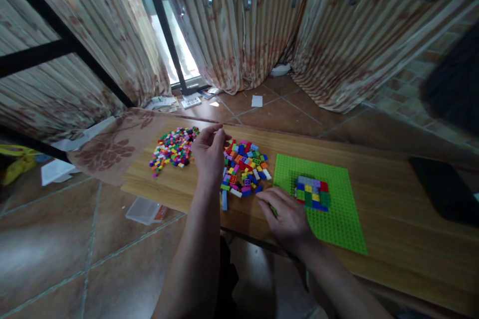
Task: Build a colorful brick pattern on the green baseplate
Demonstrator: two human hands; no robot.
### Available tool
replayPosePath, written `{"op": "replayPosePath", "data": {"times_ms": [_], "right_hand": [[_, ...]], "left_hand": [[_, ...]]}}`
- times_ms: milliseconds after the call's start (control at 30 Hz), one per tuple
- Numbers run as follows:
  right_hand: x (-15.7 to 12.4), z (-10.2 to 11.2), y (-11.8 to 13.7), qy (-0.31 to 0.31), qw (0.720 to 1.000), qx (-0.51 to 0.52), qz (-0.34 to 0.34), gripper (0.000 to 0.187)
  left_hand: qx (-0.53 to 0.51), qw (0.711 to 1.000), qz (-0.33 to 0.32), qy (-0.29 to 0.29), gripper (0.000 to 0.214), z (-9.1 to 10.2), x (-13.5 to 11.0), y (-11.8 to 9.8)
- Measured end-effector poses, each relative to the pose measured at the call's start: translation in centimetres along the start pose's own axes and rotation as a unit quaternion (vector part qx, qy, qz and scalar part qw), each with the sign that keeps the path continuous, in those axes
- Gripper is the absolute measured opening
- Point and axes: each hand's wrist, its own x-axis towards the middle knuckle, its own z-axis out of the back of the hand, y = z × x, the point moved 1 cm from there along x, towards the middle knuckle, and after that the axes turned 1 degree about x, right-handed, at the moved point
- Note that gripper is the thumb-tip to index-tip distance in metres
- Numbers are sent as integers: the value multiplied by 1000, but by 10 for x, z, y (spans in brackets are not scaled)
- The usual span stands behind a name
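My left hand [209, 152] is raised over the gap between two piles of toy bricks, its thumb and fingertips pinched together. Whatever they hold, if anything, is too small to make out. Near the front of the pile of larger bricks [243, 162], my right hand [286, 214] is curled with its fingertips close together beside a blue brick [258, 189]; I cannot see what is between them. The green baseplate [339, 227] lies just right of that hand. On it sits a low block of joined bricks [312, 193] in blue, yellow, green, red and lilac.
A heap of small bricks [175, 147] lies on the left of the wooden table [389, 194]. A black flat object [445, 187] is at the right end. Below the front edge, a clear plastic container [142, 210] rests on the tiled floor. Curtains [239, 35] hang behind.
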Motion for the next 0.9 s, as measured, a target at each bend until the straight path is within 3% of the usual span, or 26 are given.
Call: {"op": "replayPosePath", "data": {"times_ms": [167, 367, 667, 900], "right_hand": [[0, -18, 5, -17, 998, -1, 61, 17], [0, -32, 24, 19, 995, 7, 101, 15], [-2, -55, 35, 61, 989, -20, 133, 15], [6, -48, 29, 30, 992, -53, 113, 16]], "left_hand": [[-37, 999, 9, -37, 13, 11, 7, -4], [-134, 986, 60, -76, 12, 22, 15, -6], [-161, 980, 85, -80, 13, 27, 17, -7], [-154, 979, 103, -84, 10, 29, 17, -8]]}}
